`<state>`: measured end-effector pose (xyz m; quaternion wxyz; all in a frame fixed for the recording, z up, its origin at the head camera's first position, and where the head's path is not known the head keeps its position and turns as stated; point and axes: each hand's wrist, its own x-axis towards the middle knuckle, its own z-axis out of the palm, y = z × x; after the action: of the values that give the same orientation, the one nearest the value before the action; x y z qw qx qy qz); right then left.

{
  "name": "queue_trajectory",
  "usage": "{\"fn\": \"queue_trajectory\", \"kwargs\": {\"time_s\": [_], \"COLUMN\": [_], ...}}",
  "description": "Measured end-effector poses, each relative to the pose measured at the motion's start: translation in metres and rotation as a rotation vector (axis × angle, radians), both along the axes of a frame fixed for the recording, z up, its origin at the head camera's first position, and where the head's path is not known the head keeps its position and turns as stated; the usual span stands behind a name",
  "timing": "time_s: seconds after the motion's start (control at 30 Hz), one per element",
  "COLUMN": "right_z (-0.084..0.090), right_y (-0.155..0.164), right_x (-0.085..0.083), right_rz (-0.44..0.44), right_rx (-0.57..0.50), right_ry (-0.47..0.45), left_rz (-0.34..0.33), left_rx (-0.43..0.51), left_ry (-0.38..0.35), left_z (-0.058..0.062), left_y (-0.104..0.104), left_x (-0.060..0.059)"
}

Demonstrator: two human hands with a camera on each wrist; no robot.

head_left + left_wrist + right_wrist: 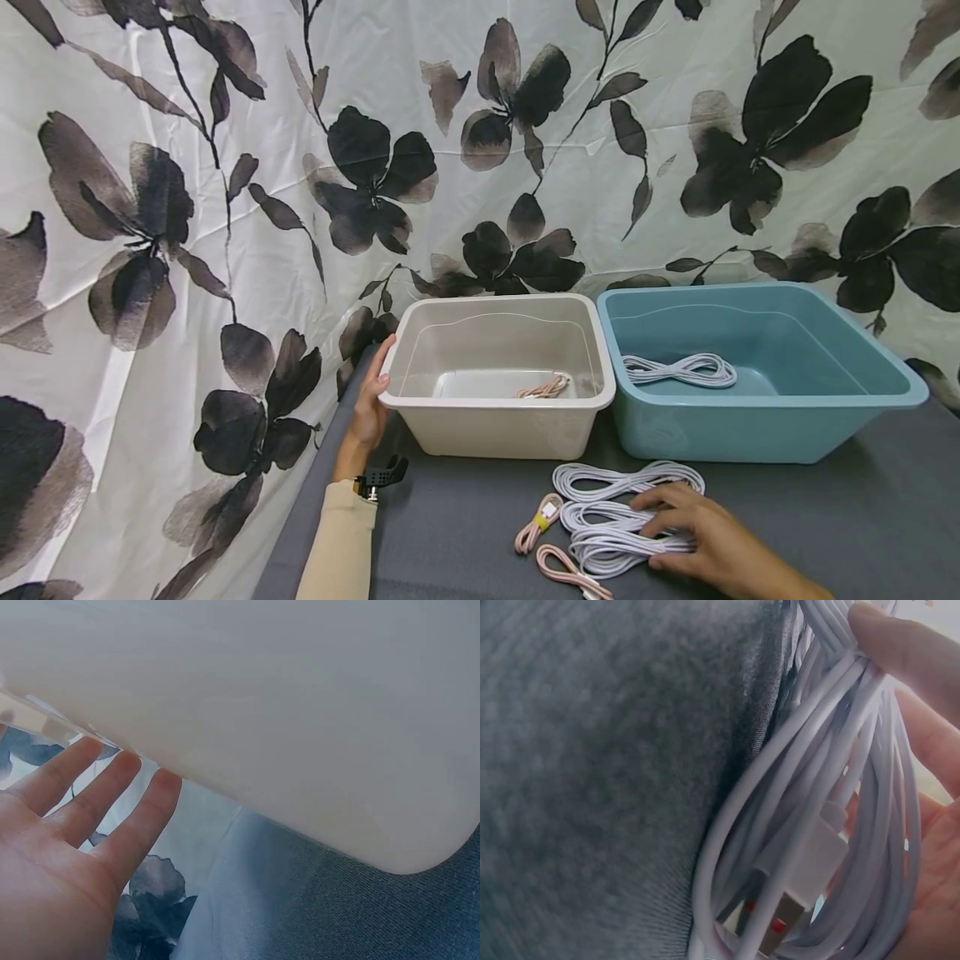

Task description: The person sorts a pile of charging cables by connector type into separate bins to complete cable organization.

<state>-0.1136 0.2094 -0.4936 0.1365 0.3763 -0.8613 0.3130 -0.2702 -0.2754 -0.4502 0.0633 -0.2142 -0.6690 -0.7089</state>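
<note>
Two hands work apart: our right hand (705,533) curls its fingers (900,645) round a white cable coil (607,533) lying long-axis sideways on the worktop (862,517), directly beneath that palm; our left hand (371,400), fingers straight, rests against the beige tub (495,425).

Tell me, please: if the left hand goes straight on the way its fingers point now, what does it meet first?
The left hand already rests against the side of the beige bin, fingers pointing up under its rim. Going straight on, it would probably meet that rim first; depth is hard to judge.
</note>
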Motion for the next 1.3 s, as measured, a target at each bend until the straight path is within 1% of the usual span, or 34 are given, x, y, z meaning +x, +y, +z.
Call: {"fn": "queue_trajectory", "kwargs": {"time_s": [0.13, 0.27, 0.4, 0.5, 0.6, 0.77, 0.97, 1.2, 1.3], "right_z": [0.002, 0.005, 0.010, 0.014, 0.019, 0.032, 0.051, 0.069, 0.076], "right_y": [0.002, 0.003, 0.005, 0.006, 0.007, 0.006, 0.003, 0.001, -0.001], "right_x": [-0.001, -0.004, -0.004, -0.004, -0.003, -0.003, -0.001, -0.004, -0.004], "right_rz": [0.014, 0.042, 0.092, 0.111, 0.115, 0.103, 0.045, 0.045, 0.030], "right_rx": [-0.035, -0.098, -0.156, -0.170, -0.173, -0.185, -0.165, -0.160, -0.158], "right_ry": [-0.001, 0.007, -0.044, -0.094, -0.117, -0.146, -0.185, -0.264, -0.275], "left_rz": [-0.002, 0.002, 0.003, -0.002, -0.002, 0.000, 0.002, -0.003, -0.011], "left_rx": [0.005, 0.009, 0.007, 0.005, 0.005, 0.008, 0.004, 0.004, 0.006], "left_ry": [0.002, 0.004, 0.003, 0.005, 0.004, 0.000, 0.005, 0.007, 0.007], "left_z": [0.001, 0.001, 0.001, 0.001, 0.002, 0.003, 0.003, 0.002, 0.002], "left_y": [0.002, 0.003, 0.003, 0.003, 0.003, 0.003, 0.001, -0.004, -0.005], "left_x": [0.001, 0.001, 0.002, 0.003, 0.004, 0.006, 0.007, 0.007, 0.008]}}
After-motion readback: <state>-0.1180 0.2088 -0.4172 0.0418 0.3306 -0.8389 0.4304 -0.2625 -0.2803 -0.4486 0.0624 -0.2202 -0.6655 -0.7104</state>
